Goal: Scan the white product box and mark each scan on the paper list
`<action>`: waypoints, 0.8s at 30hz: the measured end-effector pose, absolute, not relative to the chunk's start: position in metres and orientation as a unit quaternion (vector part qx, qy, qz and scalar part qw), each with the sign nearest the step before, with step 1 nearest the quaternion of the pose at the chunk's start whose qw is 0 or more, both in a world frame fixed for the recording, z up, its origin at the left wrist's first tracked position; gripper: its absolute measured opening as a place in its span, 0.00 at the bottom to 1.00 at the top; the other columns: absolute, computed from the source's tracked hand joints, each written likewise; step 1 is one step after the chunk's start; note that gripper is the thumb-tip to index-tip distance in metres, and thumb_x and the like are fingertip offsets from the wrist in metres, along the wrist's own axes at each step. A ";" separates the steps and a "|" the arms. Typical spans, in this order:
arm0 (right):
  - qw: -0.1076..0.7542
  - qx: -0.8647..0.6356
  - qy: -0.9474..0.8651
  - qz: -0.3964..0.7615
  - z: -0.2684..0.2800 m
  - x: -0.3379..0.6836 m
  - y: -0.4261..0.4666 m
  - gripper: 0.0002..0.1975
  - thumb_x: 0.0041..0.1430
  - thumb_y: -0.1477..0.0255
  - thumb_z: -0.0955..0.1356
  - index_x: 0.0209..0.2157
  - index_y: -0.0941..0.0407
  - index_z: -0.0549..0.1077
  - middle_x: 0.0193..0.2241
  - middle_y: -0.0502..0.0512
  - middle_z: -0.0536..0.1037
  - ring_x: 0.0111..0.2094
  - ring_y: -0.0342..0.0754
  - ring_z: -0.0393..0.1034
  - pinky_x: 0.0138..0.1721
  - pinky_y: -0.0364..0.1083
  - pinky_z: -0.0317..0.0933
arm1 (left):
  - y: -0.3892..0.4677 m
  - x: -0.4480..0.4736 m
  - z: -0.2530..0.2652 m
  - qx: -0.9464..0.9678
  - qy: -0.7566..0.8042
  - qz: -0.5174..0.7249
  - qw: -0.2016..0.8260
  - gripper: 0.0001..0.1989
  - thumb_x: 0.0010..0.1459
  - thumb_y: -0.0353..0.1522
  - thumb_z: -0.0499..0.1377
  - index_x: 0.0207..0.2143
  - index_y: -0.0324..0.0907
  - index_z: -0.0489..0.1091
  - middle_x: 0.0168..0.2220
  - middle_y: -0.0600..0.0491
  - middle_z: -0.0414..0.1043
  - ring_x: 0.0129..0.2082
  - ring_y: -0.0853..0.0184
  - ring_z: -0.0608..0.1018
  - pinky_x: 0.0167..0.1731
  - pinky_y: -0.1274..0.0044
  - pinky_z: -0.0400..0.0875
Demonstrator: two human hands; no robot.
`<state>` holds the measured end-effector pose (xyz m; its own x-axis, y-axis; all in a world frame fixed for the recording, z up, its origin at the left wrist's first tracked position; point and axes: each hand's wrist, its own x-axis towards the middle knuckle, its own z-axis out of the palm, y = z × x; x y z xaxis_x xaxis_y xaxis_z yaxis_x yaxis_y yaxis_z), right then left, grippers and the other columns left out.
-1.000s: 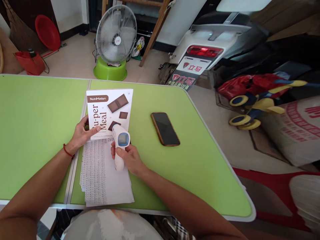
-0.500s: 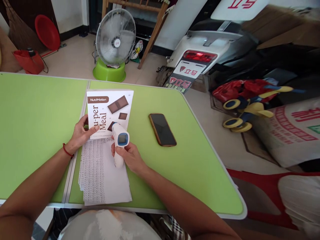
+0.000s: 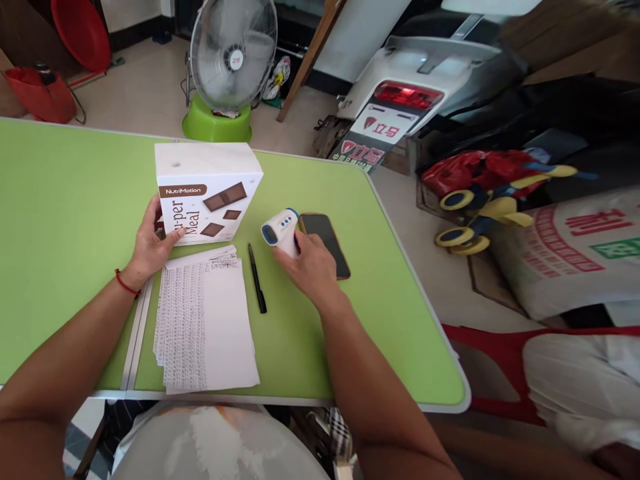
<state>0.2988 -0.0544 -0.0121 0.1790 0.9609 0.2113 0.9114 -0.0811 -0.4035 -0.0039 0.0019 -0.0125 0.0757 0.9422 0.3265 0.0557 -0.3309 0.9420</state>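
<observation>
Green worktop (image 3: 395, 320) spanned mid-frame. Left of centre, the left hand (image 3: 149, 245) gripped a white box (image 3: 209, 190) by its lower left side, just beyond papers (image 3: 210, 327); next lay a pen (image 3: 257, 279). Near centre, the right hand (image 3: 315, 267) held a thermometer (image 3: 281, 230), partly hiding a phone (image 3: 333, 238).

One white box (image 3: 209, 183) on one green table (image 3: 380, 333), with three brown pieces printed on the box's front. Two bare hands: one left hand (image 3: 151, 243) at the box's left side, one right hand (image 3: 313, 267) to its right. Also right of the box, one white thermometer (image 3: 284, 233) and one phone (image 3: 330, 235); right and nearer, one black pen (image 3: 257, 279). On the near side of the box, one paper stack (image 3: 220, 327), its overlapping sheets impossible to count. Beyond the box, one fan (image 3: 234, 59) and one green tub (image 3: 217, 125). Beyond and left of it, one red basin (image 3: 83, 33) and one red bag (image 3: 43, 97). Beyond and right of it, one scooter (image 3: 407, 95).
</observation>
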 end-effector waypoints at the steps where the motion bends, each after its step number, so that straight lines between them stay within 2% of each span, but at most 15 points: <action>1: 0.198 -0.746 -0.635 0.031 -0.016 0.304 -0.052 0.22 0.56 0.57 0.68 0.45 0.58 0.74 0.36 0.62 0.75 0.40 0.58 0.68 0.37 0.50 0.62 | 0.002 -0.004 -0.014 0.618 0.406 0.537 0.405 0.35 0.51 0.43 0.70 0.57 0.43 0.62 0.58 0.44 0.67 0.53 0.55 0.74 0.51 0.68 0.72; 3: 0.163 -0.761 -0.628 0.005 -0.023 0.309 -0.049 0.23 0.56 0.59 0.68 0.48 0.59 0.74 0.36 0.63 0.76 0.41 0.59 0.68 0.37 0.51 0.62 | 0.003 -0.003 -0.017 0.634 0.401 0.526 0.400 0.35 0.52 0.43 0.69 0.58 0.44 0.60 0.58 0.44 0.66 0.53 0.55 0.73 0.50 0.68 0.72; 6: 0.154 -0.765 -0.625 -0.020 -0.026 0.311 -0.050 0.21 0.57 0.60 0.68 0.47 0.59 0.74 0.39 0.65 0.77 0.41 0.60 0.68 0.38 0.53 0.62 | 0.003 -0.004 -0.020 0.640 0.415 0.518 0.386 0.37 0.50 0.43 0.70 0.57 0.45 0.57 0.56 0.44 0.65 0.55 0.54 0.71 0.51 0.65 0.71; 8: 0.176 -0.750 -0.636 -0.051 -0.024 0.307 -0.053 0.21 0.58 0.60 0.67 0.47 0.60 0.74 0.44 0.69 0.76 0.44 0.61 0.67 0.40 0.55 0.62 | 0.001 -0.004 -0.018 0.641 0.452 0.530 0.322 0.36 0.46 0.43 0.72 0.53 0.45 0.58 0.52 0.45 0.64 0.54 0.54 0.70 0.51 0.63 0.70; 10: 0.207 -0.718 -0.661 -0.063 -0.021 0.301 -0.059 0.20 0.60 0.60 0.65 0.47 0.60 0.74 0.47 0.70 0.74 0.45 0.60 0.67 0.41 0.54 0.61 | -0.002 -0.003 -0.013 0.649 0.465 0.569 0.196 0.31 0.44 0.42 0.72 0.44 0.45 0.60 0.45 0.49 0.62 0.49 0.56 0.70 0.48 0.62 0.68; 12: 0.212 -0.691 -0.691 -0.017 -0.020 0.290 -0.066 0.19 0.63 0.59 0.64 0.45 0.59 0.73 0.41 0.67 0.76 0.39 0.56 0.69 0.37 0.51 0.61 | -0.008 0.000 -0.007 0.666 0.394 0.631 0.058 0.22 0.49 0.42 0.67 0.37 0.46 0.59 0.37 0.52 0.58 0.42 0.59 0.69 0.43 0.62 0.67; 14: 0.188 -0.673 -0.714 0.039 -0.023 0.280 -0.073 0.19 0.62 0.58 0.65 0.44 0.59 0.73 0.34 0.61 0.78 0.33 0.52 0.69 0.31 0.48 0.59 | -0.015 0.004 -0.002 0.724 0.324 0.609 0.007 0.14 0.53 0.37 0.63 0.38 0.47 0.60 0.36 0.52 0.58 0.39 0.60 0.69 0.37 0.65 0.65; 17: 0.160 -0.653 -0.739 0.042 -0.028 0.270 -0.079 0.18 0.61 0.65 0.65 0.49 0.58 0.74 0.32 0.58 0.77 0.30 0.51 0.68 0.27 0.46 0.55 | -0.024 0.009 -0.001 0.817 0.246 0.521 0.041 0.06 0.56 0.35 0.58 0.34 0.46 0.63 0.30 0.55 0.62 0.30 0.64 0.69 0.32 0.69 0.65; 18: 0.163 -0.649 -0.743 0.028 -0.030 0.269 -0.080 0.18 0.61 0.67 0.64 0.51 0.57 0.74 0.31 0.58 0.77 0.29 0.50 0.68 0.27 0.45 0.55 | -0.026 0.010 -0.002 0.856 0.230 0.458 0.072 0.06 0.57 0.37 0.58 0.33 0.45 0.64 0.31 0.54 0.65 0.31 0.64 0.70 0.34 0.68 0.66; 20: 0.193 -0.638 -0.745 0.009 -0.031 0.270 -0.079 0.19 0.60 0.72 0.63 0.51 0.55 0.75 0.30 0.56 0.76 0.27 0.49 0.66 0.26 0.45 0.55 | -0.030 0.010 -0.004 0.917 0.202 0.323 0.118 0.10 0.59 0.40 0.58 0.33 0.43 0.69 0.40 0.49 0.70 0.40 0.59 0.72 0.43 0.64 0.68; 22: 0.268 -0.612 -0.744 0.018 -0.031 0.274 -0.077 0.18 0.60 0.74 0.62 0.48 0.54 0.78 0.28 0.55 0.74 0.26 0.48 0.66 0.27 0.46 0.57 | -0.033 0.008 -0.004 0.945 0.206 0.224 0.121 0.15 0.58 0.44 0.61 0.39 0.42 0.72 0.50 0.44 0.68 0.49 0.53 0.70 0.50 0.60 0.65; 24: 0.370 -0.564 -0.736 0.055 -0.029 0.276 -0.075 0.17 0.61 0.75 0.61 0.45 0.52 0.78 0.28 0.54 0.72 0.28 0.47 0.67 0.30 0.46 0.62 | -0.036 0.006 -0.003 0.952 0.240 0.159 0.100 0.24 0.55 0.47 0.64 0.48 0.42 0.72 0.54 0.40 0.65 0.53 0.49 0.68 0.53 0.57 0.64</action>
<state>0.2763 -0.0749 -0.0291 -0.0895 0.8716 0.4819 0.7899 0.3568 -0.4987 0.0061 -0.0357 -0.0027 0.8340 0.4896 0.2543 0.4263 -0.8645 0.2662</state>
